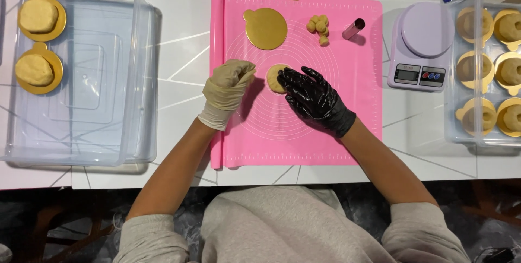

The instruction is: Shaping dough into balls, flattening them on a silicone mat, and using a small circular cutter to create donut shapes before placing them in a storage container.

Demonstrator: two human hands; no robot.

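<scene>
Dough disc [277, 77]: lying mid pink mat [358, 132], black-gloved right hand [315, 99] pressing fingers spread on it; cream-gloved left hand [228, 86] curling loosely beside it, grasping nothing. Round gold board [265, 28] sitting above; lilac scale [423, 46] standing right.

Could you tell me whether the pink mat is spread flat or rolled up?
Mostly spread flat: the pink mat lies open on the table, only its left edge curled into a roll.

Bright, even overhead light on my tabletop [179, 56]; soft short shadows, glare on the black glove, sharp focus.
</scene>
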